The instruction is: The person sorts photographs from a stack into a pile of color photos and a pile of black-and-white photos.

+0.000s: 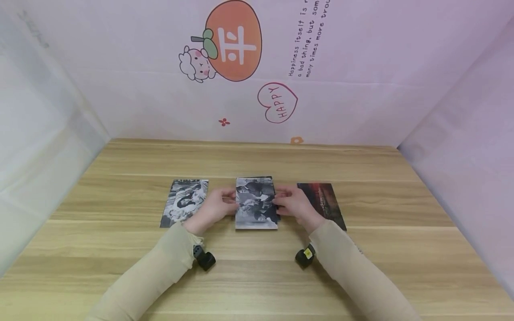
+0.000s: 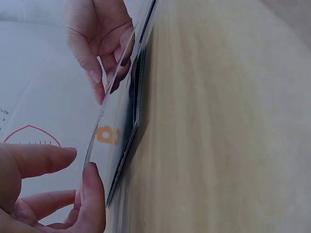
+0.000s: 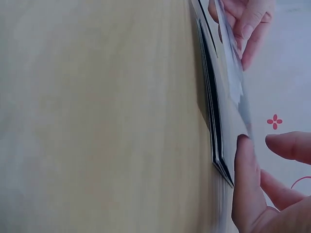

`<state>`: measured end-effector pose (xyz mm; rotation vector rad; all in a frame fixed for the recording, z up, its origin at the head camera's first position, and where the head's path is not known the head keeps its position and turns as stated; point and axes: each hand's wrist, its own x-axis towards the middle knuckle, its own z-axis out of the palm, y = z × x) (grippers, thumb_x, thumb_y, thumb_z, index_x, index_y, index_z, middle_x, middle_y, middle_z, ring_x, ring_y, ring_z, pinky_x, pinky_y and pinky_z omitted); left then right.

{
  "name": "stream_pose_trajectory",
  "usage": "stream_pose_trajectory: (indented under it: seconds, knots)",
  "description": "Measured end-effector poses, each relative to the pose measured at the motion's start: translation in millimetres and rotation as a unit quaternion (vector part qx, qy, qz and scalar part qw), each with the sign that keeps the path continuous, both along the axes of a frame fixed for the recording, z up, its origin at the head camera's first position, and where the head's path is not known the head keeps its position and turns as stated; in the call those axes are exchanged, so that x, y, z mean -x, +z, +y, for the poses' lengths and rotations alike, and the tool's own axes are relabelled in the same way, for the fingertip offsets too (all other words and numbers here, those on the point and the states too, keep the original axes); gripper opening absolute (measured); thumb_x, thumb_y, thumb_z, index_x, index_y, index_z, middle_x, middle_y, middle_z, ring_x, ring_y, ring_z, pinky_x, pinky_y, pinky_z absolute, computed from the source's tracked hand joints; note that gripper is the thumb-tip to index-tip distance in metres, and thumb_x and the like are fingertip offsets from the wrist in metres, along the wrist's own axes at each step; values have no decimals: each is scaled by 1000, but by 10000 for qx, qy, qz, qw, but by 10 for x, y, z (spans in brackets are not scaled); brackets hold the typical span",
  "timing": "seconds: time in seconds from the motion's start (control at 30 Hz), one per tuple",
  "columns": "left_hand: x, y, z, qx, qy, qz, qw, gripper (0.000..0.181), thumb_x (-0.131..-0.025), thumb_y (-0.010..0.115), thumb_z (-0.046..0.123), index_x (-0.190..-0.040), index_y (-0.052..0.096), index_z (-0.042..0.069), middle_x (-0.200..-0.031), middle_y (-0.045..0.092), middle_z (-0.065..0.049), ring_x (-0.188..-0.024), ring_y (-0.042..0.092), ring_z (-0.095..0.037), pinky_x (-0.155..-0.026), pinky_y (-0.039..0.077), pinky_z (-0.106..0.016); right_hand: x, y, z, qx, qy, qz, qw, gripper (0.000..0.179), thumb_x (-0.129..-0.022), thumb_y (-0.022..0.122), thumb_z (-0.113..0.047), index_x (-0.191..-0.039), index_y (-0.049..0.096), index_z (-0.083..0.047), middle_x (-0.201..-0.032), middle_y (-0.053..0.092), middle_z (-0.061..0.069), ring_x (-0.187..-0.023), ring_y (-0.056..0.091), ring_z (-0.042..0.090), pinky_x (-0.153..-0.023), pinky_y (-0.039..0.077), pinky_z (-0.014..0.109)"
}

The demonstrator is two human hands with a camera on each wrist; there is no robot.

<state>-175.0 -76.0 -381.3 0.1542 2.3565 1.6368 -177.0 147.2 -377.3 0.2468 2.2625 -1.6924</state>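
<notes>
A black-and-white photo card is held by its two side edges in the middle of the table, raised slightly over a thin stack of cards. My left hand holds the left edge, a finger underneath and the thumb at the upper side. At the opposite edge, my right hand grips in a similar way. Left of centre lies another black-and-white card, partly behind the left wrist. A dark red and black card lies to the right, partly covered by the right hand and sleeve.
The wood-grain table meets a pale printed backdrop at the back. Pale side walls stand left and right. Each wrist carries a small black camera, one at the left wrist and one at the right wrist.
</notes>
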Motion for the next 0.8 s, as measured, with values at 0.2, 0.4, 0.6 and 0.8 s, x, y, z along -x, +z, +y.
stream_pose_trajectory:
  seconds: [0.2, 0.4, 0.6, 0.8]
  knots:
    - [-20, -12, -68, 36, 126, -75, 9999, 58, -81, 64, -6, -136, 43, -8, -119, 58, -22, -103, 62, -29, -80, 56, -30, -8, -13, -95, -45, 91, 144, 9998, 52, -89, 56, 4, -139, 43, 0, -118, 52, 20, -98, 58, 23, -84, 56, 40]
    - [-23, -16, -168, -45, 212, -136, 9997, 59, -82, 63, -5, -137, 43, -6, -119, 57, -21, -100, 63, -27, -77, 57, -29, 1, -24, -180, 121, -55, 50, 9999, 54, -88, 58, 6, -139, 46, -5, -112, 53, 16, -94, 57, 19, -75, 58, 33]
    - [-65, 2, -303, -118, 232, -109, 9996, 60, -84, 63, -3, -140, 41, -3, -117, 57, -19, -96, 62, -20, -76, 57, -27, -7, -4, -290, 175, -174, 10, 9997, 53, -87, 60, 5, -137, 49, -7, -104, 56, 11, -88, 60, 17, -70, 58, 30]
    - [-118, 69, -462, -283, 228, -345, 9987, 63, -87, 61, 1, -145, 36, 6, -122, 53, -17, -103, 59, -19, -87, 54, -29, -30, 85, -409, 397, -97, 17, 9992, 52, -87, 60, 4, -137, 48, -8, -104, 55, 10, -86, 60, 17, -74, 58, 32]
